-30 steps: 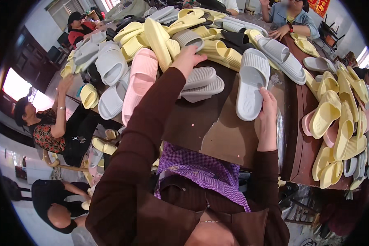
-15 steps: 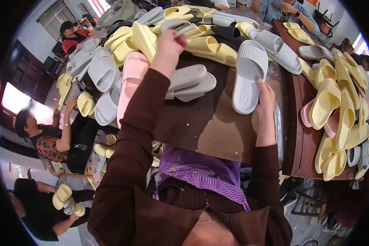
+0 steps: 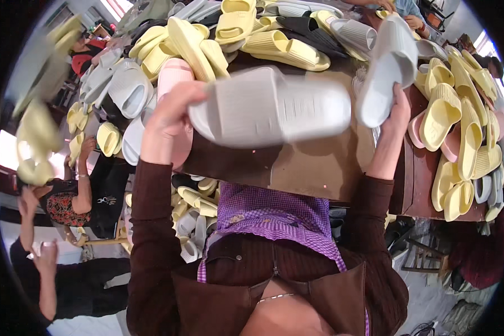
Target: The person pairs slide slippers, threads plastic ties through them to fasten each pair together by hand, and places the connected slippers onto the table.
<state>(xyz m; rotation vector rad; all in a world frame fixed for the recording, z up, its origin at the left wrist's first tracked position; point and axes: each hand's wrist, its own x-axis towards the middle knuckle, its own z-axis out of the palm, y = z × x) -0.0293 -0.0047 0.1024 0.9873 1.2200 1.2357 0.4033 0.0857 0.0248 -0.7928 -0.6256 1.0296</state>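
Grey slipper (image 3: 263,109), blurred, gripped by left hand (image 3: 171,115), second slipper (image 3: 387,64) by right hand (image 3: 396,112), fingers (image 3: 192,92) partly hidden

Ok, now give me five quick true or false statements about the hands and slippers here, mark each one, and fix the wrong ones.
1. The left hand grips a light grey slipper. True.
2. Only one slipper is being held. False: the right hand grips another grey slipper.
3. A pink slipper lies partly hidden behind the left hand. True.
4. Plain green cloth covers the person's front. False: the apron is purple and checked.
5. Yellow slippers lie to the right of the right hand. True.
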